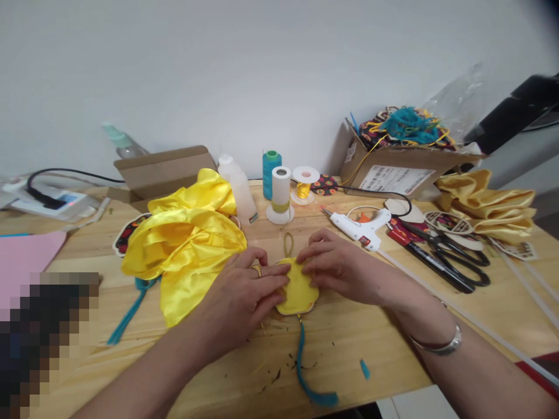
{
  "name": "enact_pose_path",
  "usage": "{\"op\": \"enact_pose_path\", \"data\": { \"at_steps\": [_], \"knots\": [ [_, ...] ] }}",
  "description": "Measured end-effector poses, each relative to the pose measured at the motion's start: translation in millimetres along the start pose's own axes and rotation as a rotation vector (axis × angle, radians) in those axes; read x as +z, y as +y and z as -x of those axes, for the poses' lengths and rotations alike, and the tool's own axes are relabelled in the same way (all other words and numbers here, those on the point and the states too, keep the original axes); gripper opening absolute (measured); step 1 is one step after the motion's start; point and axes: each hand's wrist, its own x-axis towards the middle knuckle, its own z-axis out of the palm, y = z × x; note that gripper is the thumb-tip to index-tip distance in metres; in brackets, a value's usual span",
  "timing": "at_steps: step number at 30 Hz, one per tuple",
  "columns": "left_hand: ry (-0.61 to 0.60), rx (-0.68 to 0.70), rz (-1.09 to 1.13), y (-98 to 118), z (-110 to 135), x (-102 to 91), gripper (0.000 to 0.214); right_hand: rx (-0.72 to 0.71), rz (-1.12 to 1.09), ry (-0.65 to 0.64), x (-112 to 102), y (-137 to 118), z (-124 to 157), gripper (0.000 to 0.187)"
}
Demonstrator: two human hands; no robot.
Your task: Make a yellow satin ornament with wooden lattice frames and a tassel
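I rest left hand (pixel 248 288) and right hand (pixel 343 266), unclenched, on this yellow pad (pixel 299 294): likely light, soft, best held by its rim.

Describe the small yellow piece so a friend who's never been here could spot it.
On the wooden table, find the left hand and the right hand, close together. Between them lies the small yellow piece, touched by both. Unlike the crumpled yellow cloth to its left, it has a cord loop on top and a teal tassel below.
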Motion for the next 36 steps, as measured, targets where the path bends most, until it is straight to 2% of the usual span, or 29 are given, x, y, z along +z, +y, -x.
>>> {"op": "enact_pose_path", "data": {
  "at_steps": [5, 10, 12, 17, 21, 25, 27, 29, 31, 34, 36],
  "knots": [
    [-0.014, -0.010, -0.021, -3.7, 0.9, 0.9, 0.021, 0.023, 0.083, 0.028, -6.1, 4.3, 1.4, 0.012],
    [0.181, -0.033, -0.017, -4.0, -0.5, 0.3, 0.018, -0.023, 0.026, 0.167, -3.7, -0.5, -0.5, 0.016],
    [0.201, -0.013, 0.005, -1.7, -1.3, -0.9, 0.015, -0.063, -0.017, 0.153, 1.3, -3.6, -2.0, 0.019],
    [0.123, -0.022, 0.002, 4.5, -1.5, -2.3, 0.017, -0.130, 0.005, 0.056, 13.4, -6.5, -5.3, 0.021],
    [0.077, -0.045, -0.039, 2.8, -1.1, -1.9, 0.017, -0.120, 0.064, -0.018, 16.8, -6.6, -6.8, 0.023],
    [0.044, -0.098, -0.034, -4.7, 0.0, -4.5, 0.015, -0.097, 0.056, -0.028, 17.0, -6.6, -7.1, 0.023],
    [0.095, -0.150, -0.055, -7.2, 0.5, -6.9, 0.015, -0.094, 0.049, -0.027, 16.7, -6.5, -7.1, 0.024],
    [0.196, -0.184, -0.081, -6.7, 0.4, -8.7, 0.014, -0.093, 0.043, -0.026, 16.4, -6.6, -7.3, 0.025],
    [0.252, -0.140, -0.059, -3.2, -0.5, -8.6, 0.015, -0.091, 0.036, -0.025, 16.3, -7.0, -7.7, 0.026],
    [0.203, -0.016, 0.039, 3.9, -2.6, -4.7, 0.020, -0.090, 0.023, -0.022, 16.5, -8.0, -8.2, 0.026],
    [0.186, -0.019, 0.071, 6.9, -3.6, -1.5, 0.019, -0.094, 0.013, -0.018, 16.2, -8.2, -7.7, 0.024]
  ]
}}
